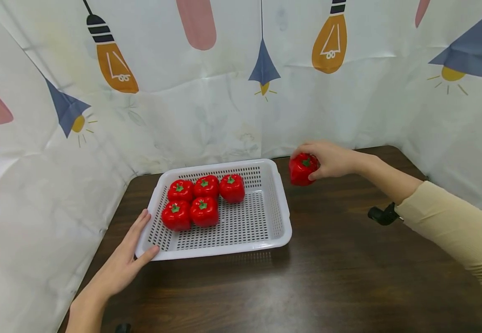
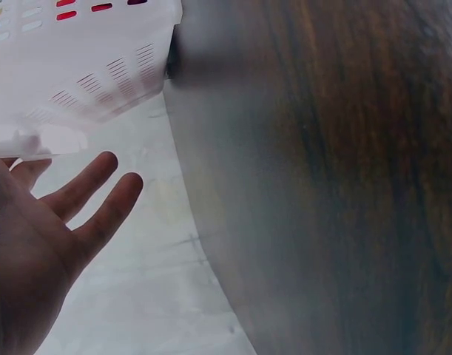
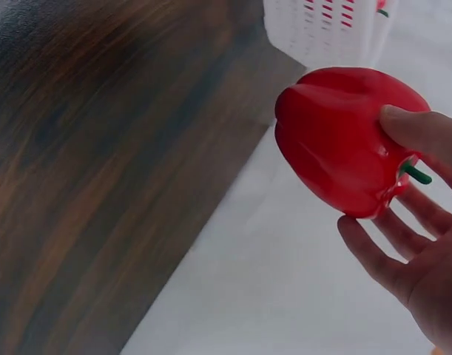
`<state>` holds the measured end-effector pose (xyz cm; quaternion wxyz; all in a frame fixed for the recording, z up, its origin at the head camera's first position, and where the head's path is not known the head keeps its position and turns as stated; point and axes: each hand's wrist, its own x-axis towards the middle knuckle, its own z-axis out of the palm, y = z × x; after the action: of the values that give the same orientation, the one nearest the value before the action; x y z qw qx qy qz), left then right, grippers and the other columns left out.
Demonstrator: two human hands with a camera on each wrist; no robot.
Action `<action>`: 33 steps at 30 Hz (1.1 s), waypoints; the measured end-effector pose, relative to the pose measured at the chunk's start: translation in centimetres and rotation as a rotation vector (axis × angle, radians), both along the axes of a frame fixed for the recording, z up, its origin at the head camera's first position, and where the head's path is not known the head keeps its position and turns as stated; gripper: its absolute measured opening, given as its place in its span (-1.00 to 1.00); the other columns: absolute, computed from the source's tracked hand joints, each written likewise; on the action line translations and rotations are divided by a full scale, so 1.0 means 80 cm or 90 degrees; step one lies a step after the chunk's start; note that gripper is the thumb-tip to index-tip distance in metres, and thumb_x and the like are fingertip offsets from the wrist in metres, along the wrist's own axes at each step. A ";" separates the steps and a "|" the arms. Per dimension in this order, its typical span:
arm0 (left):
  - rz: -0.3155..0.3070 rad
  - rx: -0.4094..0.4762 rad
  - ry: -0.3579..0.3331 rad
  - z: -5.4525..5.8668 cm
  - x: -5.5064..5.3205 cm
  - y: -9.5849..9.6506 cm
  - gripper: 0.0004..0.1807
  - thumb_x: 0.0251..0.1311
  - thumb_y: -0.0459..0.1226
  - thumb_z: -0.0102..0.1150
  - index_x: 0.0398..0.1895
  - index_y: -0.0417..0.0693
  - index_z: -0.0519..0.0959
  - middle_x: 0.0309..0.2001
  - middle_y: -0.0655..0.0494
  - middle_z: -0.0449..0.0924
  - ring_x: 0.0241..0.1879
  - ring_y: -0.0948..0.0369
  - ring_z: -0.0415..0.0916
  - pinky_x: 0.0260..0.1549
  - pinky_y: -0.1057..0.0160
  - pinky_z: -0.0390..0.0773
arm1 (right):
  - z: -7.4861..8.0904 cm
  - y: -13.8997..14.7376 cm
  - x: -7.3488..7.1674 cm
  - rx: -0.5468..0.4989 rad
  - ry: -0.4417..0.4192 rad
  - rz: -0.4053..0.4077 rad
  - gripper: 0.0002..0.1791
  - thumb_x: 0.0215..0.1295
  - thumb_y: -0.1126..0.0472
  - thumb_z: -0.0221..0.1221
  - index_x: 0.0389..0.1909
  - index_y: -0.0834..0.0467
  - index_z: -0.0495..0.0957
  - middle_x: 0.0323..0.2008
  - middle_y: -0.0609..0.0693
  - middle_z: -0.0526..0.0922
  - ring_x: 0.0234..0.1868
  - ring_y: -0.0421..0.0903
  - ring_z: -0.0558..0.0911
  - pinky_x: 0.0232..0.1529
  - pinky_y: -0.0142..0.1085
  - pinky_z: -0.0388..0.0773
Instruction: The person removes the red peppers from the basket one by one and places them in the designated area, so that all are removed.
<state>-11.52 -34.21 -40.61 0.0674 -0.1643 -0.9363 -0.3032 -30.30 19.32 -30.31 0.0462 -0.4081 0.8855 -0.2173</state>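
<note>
In the head view, a white perforated plastic basket (image 1: 243,226) stands on the dark table. Several red bell peppers with green stems, one of them the front-middle pepper (image 1: 204,213), sit together in its left half. My left hand (image 1: 118,263) rests at the basket's front left corner, thumb and fingers spread against the rim. The left wrist view shows two of its fingers straight and off the basket. Right of the basket, my right hand (image 1: 330,159) grips another red bell pepper (image 1: 300,171) between thumb and fingers. That pepper's glossy side (image 3: 336,140) fills the middle of the right wrist view.
The table (image 1: 349,277) has a dark wood-grain top. A white cloth (image 1: 207,111) printed with lamps and bulbs hangs along its back and sides. A small black device (image 1: 384,214) is by the right wrist.
</note>
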 end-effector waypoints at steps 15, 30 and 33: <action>0.008 0.005 -0.017 0.002 0.002 0.002 -0.06 0.35 -0.16 0.28 0.68 0.10 -0.04 0.66 0.02 -0.21 0.53 -0.27 -0.05 0.23 0.61 -0.10 | -0.032 0.004 -0.011 0.019 -0.072 -0.004 -0.33 0.11 0.42 0.44 0.28 0.24 0.47 0.20 0.15 0.52 0.20 0.18 0.47 0.10 0.10 0.55; 0.014 0.004 -0.018 0.002 0.003 0.002 -0.06 0.35 -0.15 0.27 0.68 0.10 -0.03 0.66 -0.01 -0.19 0.54 -0.25 -0.06 0.39 0.42 -0.04 | -0.053 0.000 -0.015 0.058 -0.071 -0.015 -0.32 0.12 0.39 0.42 0.31 0.29 0.46 0.20 0.16 0.53 0.18 0.16 0.50 0.08 0.08 0.57; 0.012 0.006 -0.017 0.001 0.003 0.002 -0.06 0.35 -0.15 0.27 0.68 0.08 -0.03 0.66 -0.02 -0.19 0.54 -0.26 -0.06 0.34 0.50 -0.07 | -0.057 -0.001 -0.017 0.068 -0.073 -0.022 -0.32 0.12 0.38 0.42 0.31 0.27 0.46 0.21 0.17 0.51 0.20 0.17 0.48 0.08 0.08 0.58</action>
<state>-11.32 -34.06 -40.50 0.0589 -0.1511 -0.9371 -0.3092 -31.69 19.23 -34.87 0.1146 -0.3764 0.8988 -0.1931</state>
